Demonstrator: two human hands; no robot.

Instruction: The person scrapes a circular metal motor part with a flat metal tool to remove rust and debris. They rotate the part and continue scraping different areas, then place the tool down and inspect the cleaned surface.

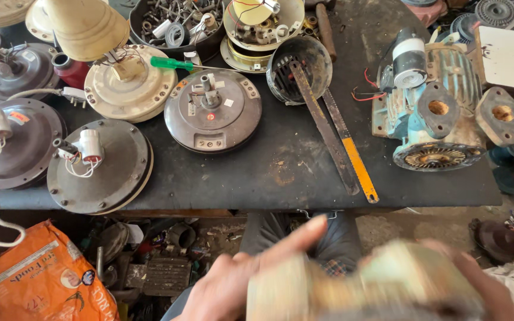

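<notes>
A blurred, pale cream round part is gripped below the counter edge, wrapped by the left hand and the right hand; detail is lost to blur.

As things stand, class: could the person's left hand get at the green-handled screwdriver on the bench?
Probably not straight away. The left hand grips a blurred pale round object together with the right hand, below the bench edge. The green-handled screwdriver lies unobstructed beyond the dark round motor housing.

A dark worktop carries round fan motor housings at the left of the frame, two long flat files in the middle, and a teal electric motor at upper right.
</notes>
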